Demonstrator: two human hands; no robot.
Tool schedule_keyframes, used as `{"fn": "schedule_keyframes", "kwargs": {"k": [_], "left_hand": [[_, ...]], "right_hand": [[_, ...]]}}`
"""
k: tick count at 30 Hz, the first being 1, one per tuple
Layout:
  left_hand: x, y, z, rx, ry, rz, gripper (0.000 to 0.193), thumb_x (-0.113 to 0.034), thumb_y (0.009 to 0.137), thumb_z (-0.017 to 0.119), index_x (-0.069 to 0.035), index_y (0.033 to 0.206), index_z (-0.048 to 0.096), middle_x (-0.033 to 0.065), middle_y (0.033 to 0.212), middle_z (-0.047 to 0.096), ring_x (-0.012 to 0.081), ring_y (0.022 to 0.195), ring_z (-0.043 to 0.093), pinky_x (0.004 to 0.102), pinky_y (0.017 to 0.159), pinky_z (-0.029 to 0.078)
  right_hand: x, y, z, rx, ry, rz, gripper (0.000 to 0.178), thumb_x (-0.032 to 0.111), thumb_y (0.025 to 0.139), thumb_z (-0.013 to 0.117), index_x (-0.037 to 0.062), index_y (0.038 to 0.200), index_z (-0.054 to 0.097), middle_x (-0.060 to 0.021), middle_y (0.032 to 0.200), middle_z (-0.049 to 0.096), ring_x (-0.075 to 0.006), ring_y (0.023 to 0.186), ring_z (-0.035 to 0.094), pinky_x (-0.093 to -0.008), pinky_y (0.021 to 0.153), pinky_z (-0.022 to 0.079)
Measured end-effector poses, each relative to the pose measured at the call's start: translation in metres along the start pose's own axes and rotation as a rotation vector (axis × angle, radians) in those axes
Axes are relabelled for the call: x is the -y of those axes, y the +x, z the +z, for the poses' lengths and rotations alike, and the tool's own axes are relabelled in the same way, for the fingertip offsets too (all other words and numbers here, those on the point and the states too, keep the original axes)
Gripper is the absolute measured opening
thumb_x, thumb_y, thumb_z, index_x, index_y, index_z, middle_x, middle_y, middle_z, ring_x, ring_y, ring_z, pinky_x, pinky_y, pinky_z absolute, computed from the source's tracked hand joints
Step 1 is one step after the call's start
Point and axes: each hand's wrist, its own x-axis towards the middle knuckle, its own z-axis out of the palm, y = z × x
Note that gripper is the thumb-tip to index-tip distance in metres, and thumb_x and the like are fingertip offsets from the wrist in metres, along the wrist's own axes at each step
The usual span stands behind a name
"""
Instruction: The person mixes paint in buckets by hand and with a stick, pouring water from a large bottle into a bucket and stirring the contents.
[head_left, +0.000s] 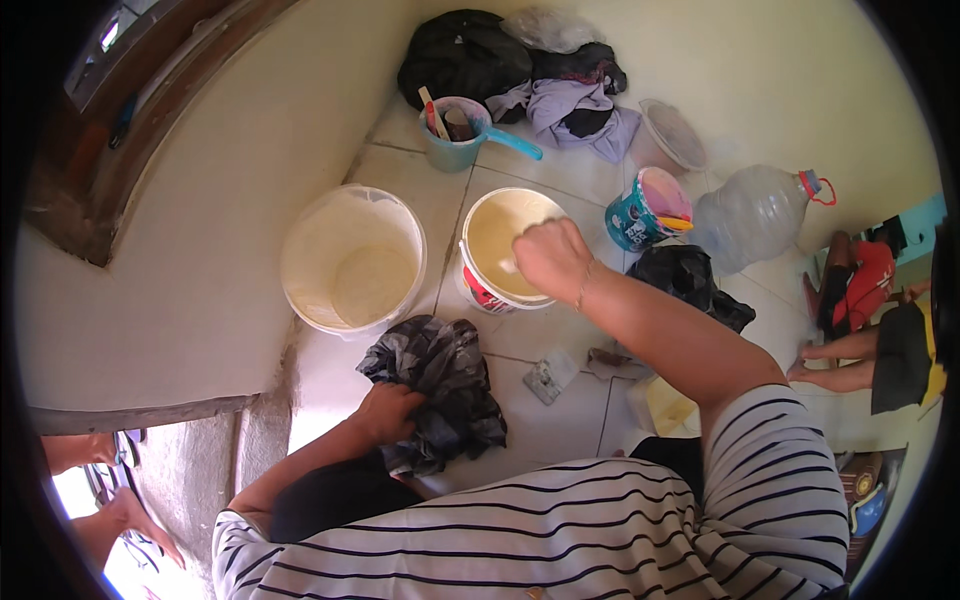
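Pinching one bag, left grip, right grip curled over one bucket, hold unclear

Tiled floor | white buckets | teal dipper | clear bottle

Light is soft, with white glare at lower left and curved, blackened fisheye edges.

Left hand: lower left of centre, curled
Left forearm: slants up rightward from lower left
Right hand: near centre, balled tightly
Right forearm: slants up-left from right of centre
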Motion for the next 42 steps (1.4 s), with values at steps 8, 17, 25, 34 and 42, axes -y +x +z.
{"fn": "schedule_keyframes", "kwargs": {"k": [8,17,25,34,42], "left_hand": [[-0.003,0.001,-0.003,0.001,-0.014,-0.041,0.041,-0.02,0.06,0.064,-0.008,0.099,0.061,0.0151,0.084,0.059,0.0334,0.084,0.058,0.0438,0.074,0.047],[-0.013,0.012,-0.023,0.045,-0.078,-0.009,0.039,-0.017,0.063,0.062,-0.008,0.102,0.061,0.0168,0.096,0.057,0.035,0.09,0.057,0.042,0.079,0.047],[-0.014,0.012,-0.033,0.069,-0.142,-0.034,0.036,-0.016,0.067,0.061,-0.008,0.102,0.061,0.015,0.096,0.057,0.0343,0.092,0.056,0.0412,0.082,0.047],[-0.019,0.016,-0.029,-0.016,-0.182,0.006,0.031,-0.013,0.068,0.062,-0.009,0.098,0.063,0.0147,0.09,0.057,0.0335,0.086,0.058,0.0405,0.077,0.048],[-0.019,0.019,-0.029,0.063,-0.168,-0.01,0.034,-0.015,0.069,0.061,-0.01,0.103,0.061,0.0148,0.096,0.056,0.0342,0.091,0.057,0.0406,0.081,0.047]], "right_hand": [[-0.042,-0.014,-0.004,0.097,-0.066,0.002,0.014,0.015,0.068,0.056,0.0068,0.066,0.067,-0.0161,0.07,0.064,-0.029,0.067,0.064,-0.0405,0.06,0.048],[-0.035,0.008,0.009,-0.132,-0.093,0.154,0.015,0.015,0.071,0.054,0.0084,0.067,0.067,-0.0112,0.07,0.065,-0.0249,0.069,0.064,-0.0378,0.06,0.047],[0.001,-0.008,-0.004,-0.033,0.03,-0.025,0.014,0.011,0.067,0.053,0.0054,0.064,0.066,-0.0153,0.068,0.064,-0.0285,0.064,0.064,-0.0389,0.059,0.048],[-0.035,-0.017,-0.004,0.126,-0.123,0.096,0.015,0.015,0.073,0.055,0.0114,0.07,0.068,-0.0102,0.072,0.066,-0.0252,0.068,0.064,-0.0363,0.059,0.046],[-0.027,0.018,0.003,-0.086,0.04,0.051,0.014,0.017,0.07,0.058,0.007,0.068,0.068,-0.0117,0.072,0.065,-0.0262,0.071,0.064,-0.0375,0.063,0.047]]}}
